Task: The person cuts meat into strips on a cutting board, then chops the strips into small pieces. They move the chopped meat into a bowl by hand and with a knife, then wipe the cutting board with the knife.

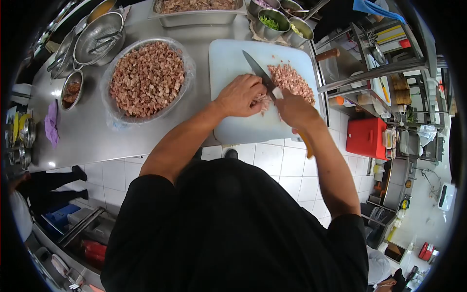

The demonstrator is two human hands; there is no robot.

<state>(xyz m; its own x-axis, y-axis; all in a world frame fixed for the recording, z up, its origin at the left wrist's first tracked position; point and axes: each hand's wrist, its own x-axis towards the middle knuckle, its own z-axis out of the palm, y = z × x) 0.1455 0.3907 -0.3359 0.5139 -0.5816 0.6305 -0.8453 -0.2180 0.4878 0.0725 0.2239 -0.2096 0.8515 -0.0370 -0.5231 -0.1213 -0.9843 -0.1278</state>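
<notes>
On a white cutting board (226, 56), my left hand (241, 95) presses curled fingers onto a piece of pale pink meat (262, 103). My right hand (296, 111) grips a knife (258, 67) whose yellow handle end sticks out below the palm. Its blade points away from me and to the left, close beside my left fingertips and the meat. A loose pile of finely diced meat (293, 83) lies to the right of the blade. Left of the board, a large bowl lined with clear plastic (190, 73) holds a heap of diced meat (147, 78).
Behind stand a steel tray (202, 19) of meat and several steel pots, one with chopped greens (269, 22). A wooden handle (327, 54) lies at the board's right. Leftward are a colander (92, 56), a small bowl (73, 90) and a purple cloth (51, 124). Another person's legs (58, 187) show left.
</notes>
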